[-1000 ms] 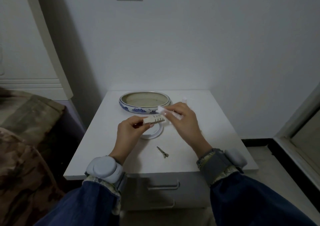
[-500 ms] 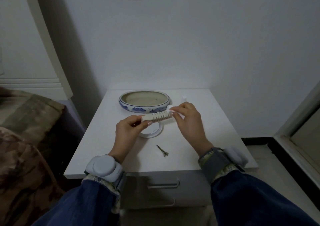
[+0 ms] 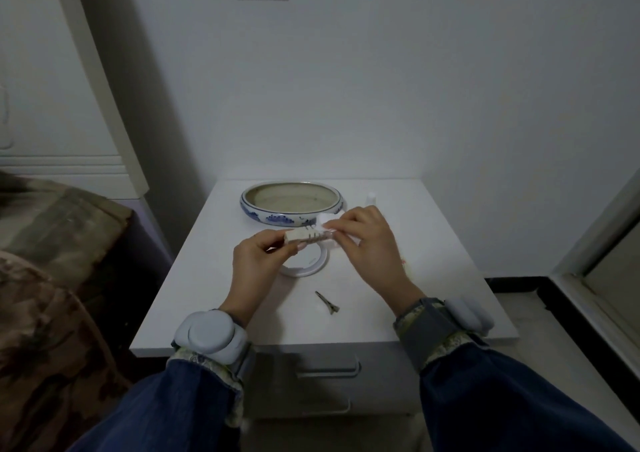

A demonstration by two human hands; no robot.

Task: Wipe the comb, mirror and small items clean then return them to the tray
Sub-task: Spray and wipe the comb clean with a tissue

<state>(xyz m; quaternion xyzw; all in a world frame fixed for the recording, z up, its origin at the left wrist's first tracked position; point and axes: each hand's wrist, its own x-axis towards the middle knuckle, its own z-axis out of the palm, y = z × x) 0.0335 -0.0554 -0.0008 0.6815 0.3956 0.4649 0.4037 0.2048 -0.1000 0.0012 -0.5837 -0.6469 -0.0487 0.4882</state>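
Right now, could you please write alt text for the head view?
Over a white nightstand, the left hand holds a comb while the right hand wipes it with a white tissue; behind sits a blue-and-white tray.

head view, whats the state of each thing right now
comb: held in the air by left hand
wipe: pinched over the comb by right hand
mirror: flat on nightstand
hair clip: lying on nightstand
tray: empty
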